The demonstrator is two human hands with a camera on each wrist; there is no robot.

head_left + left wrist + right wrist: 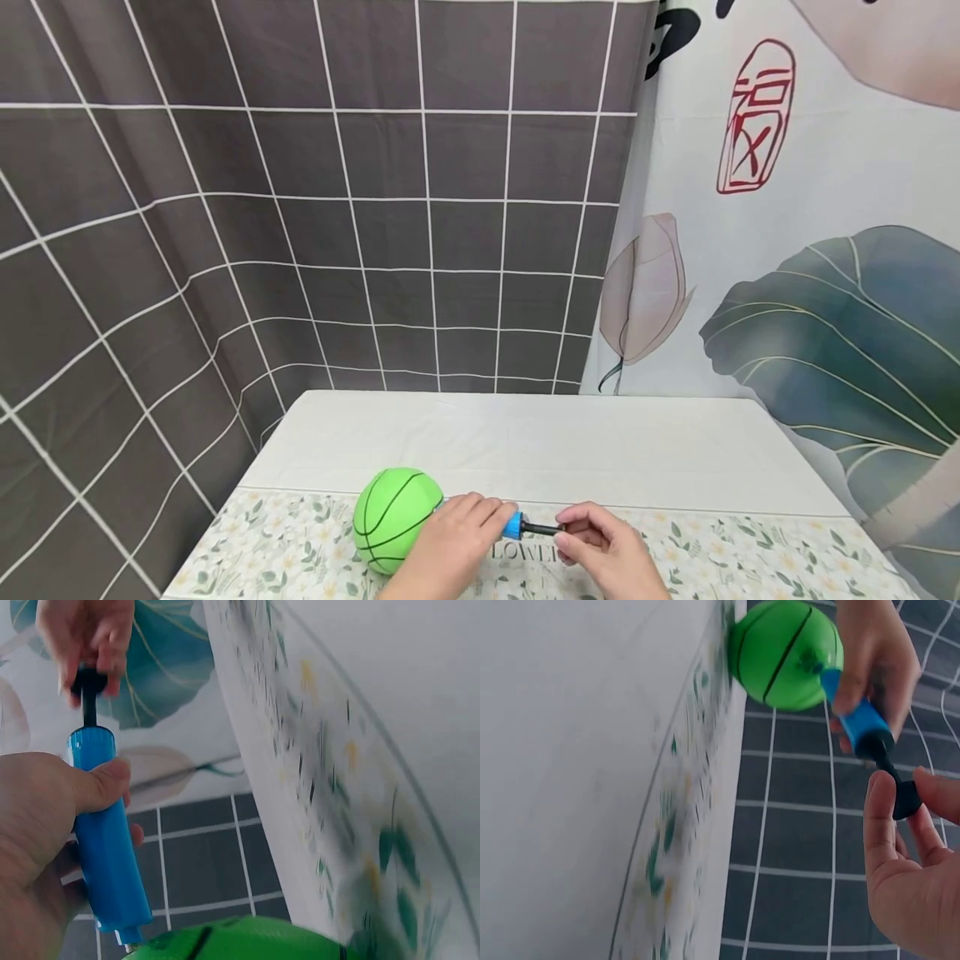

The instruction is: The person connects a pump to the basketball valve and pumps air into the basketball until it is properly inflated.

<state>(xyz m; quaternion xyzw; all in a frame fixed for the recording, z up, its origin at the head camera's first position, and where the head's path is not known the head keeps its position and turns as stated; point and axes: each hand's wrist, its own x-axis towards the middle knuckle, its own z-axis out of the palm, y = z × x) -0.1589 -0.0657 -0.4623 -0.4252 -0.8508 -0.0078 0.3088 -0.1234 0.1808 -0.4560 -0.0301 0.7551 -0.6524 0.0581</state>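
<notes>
A green ball (396, 518) with black lines like a basketball's sits on the table's left half. My left hand (459, 540) grips the blue barrel of a hand pump (112, 855), thumb along its side. The pump's narrow end meets the ball's surface, best seen in the right wrist view. Fingers and thumb of my right hand (606, 548) pinch the black handle (907, 801) at the other end. A length of black rod (542, 529) shows between barrel and handle.
The white table (525, 450) carries a flowered strip with printed lettering along its near part. A dark curtain (465, 233) with white grid lines hangs behind and to the left. On the right hangs a white cloth (690, 350) printed with leaves and a red seal.
</notes>
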